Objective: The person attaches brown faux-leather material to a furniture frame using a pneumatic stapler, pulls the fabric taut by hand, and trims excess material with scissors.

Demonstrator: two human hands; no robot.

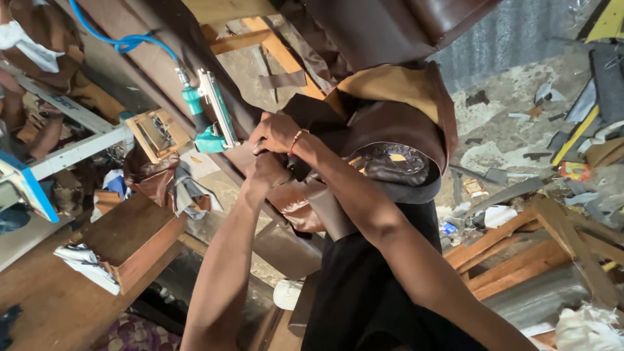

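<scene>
Head view: left hand (265, 174) and right hand (276, 132), both clenched on brown leather panel (390, 123). Teal pneumatic stapler (209, 114) just left of panel, long axis near-vertical, nose up.

Brown leather sheet (390, 123), glossy, draped and folded over a frame edge. Tan underside turned out at top. Bunched where gripped.

two hands (273, 153), one staple gun (209, 117)
</scene>
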